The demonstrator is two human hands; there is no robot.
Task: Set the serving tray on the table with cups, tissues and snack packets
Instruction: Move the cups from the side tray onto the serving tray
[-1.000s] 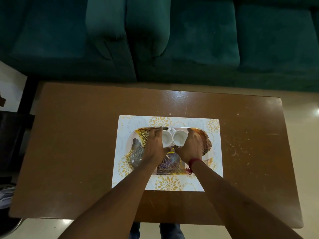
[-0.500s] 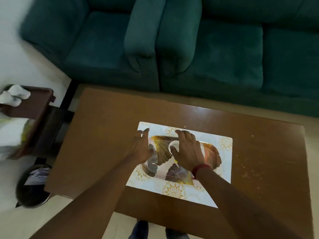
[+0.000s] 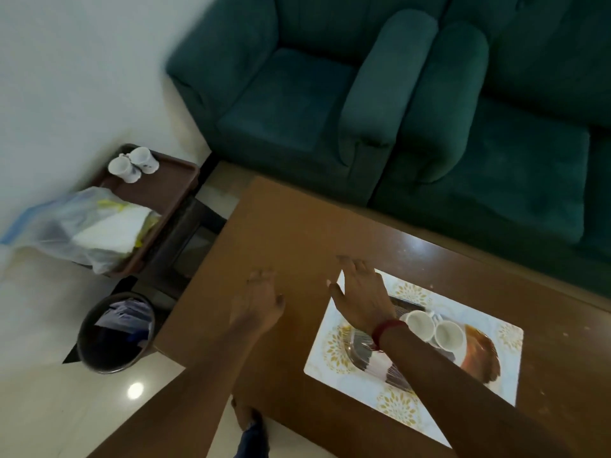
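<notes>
Now the tray [image 3: 479,358] with its cups [image 3: 420,325] lies right of the left hand [image 3: 259,302] and right hand [image 3: 360,299], both spread and empty.

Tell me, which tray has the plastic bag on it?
The brown tray beside the table: the bag lies on it. The patterned tray on the mat holds only cups.

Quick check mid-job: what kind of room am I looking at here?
Most likely a home living room or lounge: a green upholstered sofa and a matching armchair stand side by side behind a low wooden coffee table, and the floor is tiled.
</notes>
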